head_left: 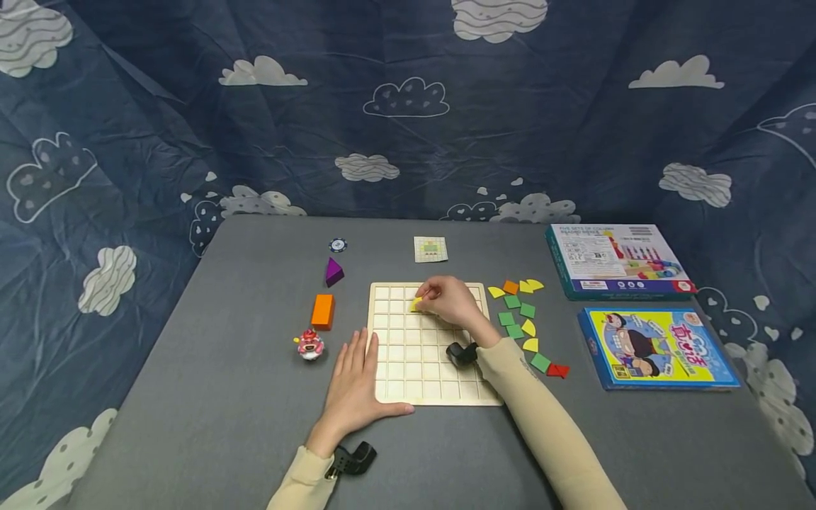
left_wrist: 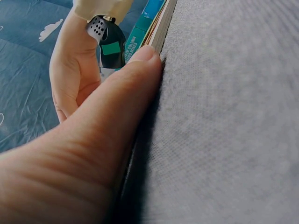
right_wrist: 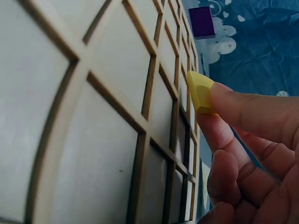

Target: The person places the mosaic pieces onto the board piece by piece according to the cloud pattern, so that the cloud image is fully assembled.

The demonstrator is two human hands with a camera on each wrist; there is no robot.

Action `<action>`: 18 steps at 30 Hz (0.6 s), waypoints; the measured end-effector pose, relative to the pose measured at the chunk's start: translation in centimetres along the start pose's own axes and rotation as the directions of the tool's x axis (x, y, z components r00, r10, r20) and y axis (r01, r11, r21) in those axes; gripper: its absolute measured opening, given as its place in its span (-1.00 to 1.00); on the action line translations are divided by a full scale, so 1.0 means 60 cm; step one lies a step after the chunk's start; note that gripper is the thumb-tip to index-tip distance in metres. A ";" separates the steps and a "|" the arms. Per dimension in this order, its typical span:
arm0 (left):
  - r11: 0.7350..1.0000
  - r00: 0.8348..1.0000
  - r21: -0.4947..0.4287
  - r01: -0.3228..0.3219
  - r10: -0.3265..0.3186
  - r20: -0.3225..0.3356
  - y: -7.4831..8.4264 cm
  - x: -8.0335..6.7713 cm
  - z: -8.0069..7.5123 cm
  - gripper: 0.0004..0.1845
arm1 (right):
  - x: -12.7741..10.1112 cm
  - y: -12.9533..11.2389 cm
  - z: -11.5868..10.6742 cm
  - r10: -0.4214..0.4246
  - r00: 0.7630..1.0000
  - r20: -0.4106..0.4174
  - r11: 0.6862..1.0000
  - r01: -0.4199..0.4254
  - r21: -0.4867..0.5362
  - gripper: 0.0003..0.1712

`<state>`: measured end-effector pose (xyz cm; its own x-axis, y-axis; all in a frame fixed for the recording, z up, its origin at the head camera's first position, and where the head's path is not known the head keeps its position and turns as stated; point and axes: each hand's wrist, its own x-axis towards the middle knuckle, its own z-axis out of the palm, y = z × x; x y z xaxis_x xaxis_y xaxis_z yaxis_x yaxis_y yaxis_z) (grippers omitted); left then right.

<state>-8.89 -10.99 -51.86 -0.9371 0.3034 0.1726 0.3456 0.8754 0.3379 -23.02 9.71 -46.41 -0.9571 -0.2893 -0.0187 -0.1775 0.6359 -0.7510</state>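
A pale wooden grid board (head_left: pixel 408 368) lies on the grey table, its raised strips forming square cells. Over its far rows my right hand (head_left: pixel 448 297) pinches a yellow quarter-round tile (right_wrist: pixel 201 92) between thumb and fingertips, close above the cells. My left hand (head_left: pixel 353 389) lies flat at the board's near left corner, fingers straight along the left edge and thumb (left_wrist: pixel 117 98) stretched along the near edge. Right of the board are scattered loose tiles: several green squares (head_left: pixel 512 302), yellow quarter-rounds (head_left: pixel 529 328), an orange square (head_left: pixel 511 287) and red triangles (head_left: pixel 557 370).
A small pattern card (head_left: pixel 430 249) lies beyond the board. To the left stand a poker chip (head_left: pixel 338 245), a purple triangular block (head_left: pixel 333 272), an orange block (head_left: pixel 323 312) and a small red figurine (head_left: pixel 309 345). Two boxes, one white and teal (head_left: pixel 618 261), one blue and yellow (head_left: pixel 659 347), occupy the right.
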 end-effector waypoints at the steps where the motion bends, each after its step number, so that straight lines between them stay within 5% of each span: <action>1: 1.000 1.000 -0.003 0.003 -0.003 0.004 0.000 0.000 0.000 0.45 | 0.001 0.000 0.001 0.005 1.000 0.007 1.000 -0.005 -0.003 -0.88; 18: 1.000 1.000 -0.006 0.001 -0.001 0.000 0.001 -0.001 0.000 0.44 | 0.009 -0.004 0.008 0.014 0.996 0.093 1.000 -0.016 0.020 -0.92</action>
<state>-8.79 -10.97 -51.84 -0.9376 0.3021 0.1724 0.3447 0.8734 0.3440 -23.36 9.04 -46.56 -0.9340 -0.3456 -0.0909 -0.1574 0.6263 -0.7635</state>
